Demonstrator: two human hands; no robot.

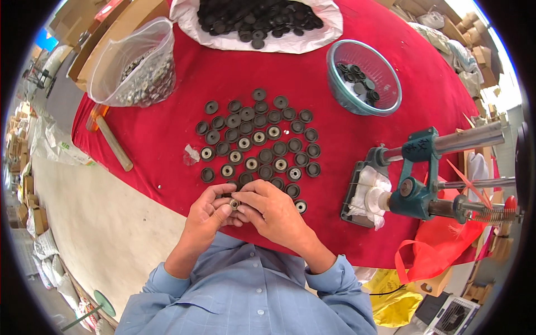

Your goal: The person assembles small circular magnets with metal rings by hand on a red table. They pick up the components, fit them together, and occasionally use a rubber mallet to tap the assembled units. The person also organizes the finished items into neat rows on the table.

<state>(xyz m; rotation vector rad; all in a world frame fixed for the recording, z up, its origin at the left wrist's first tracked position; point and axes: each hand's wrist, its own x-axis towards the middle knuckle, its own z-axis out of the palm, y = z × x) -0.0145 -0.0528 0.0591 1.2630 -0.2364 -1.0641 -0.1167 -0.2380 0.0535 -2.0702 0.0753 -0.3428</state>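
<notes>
Close to the table's near edge, my left hand (202, 219) and my right hand (272, 215) meet, fingertips pinched round a small metal bearing (234, 205). Fingers cover most of its rim. Just beyond them, black plastic wheels (246, 128) lie flat in loose rows on the red cloth (368, 139). Several show a shiny metal centre, such as the wheel (252, 163) beyond my fingers; the others have dark centres. One metal-centred wheel (300, 206) lies beside my right hand. My hands partly hide the nearest wheels.
A clear bag of small metal parts (148, 78) stands far left, near a hammer (114, 142). A white sack (329, 25) of black pieces lies at the back. Right of it sits a teal bowl (391, 92). A green hand press (413, 195) occupies the right, beside a red bag (441, 240).
</notes>
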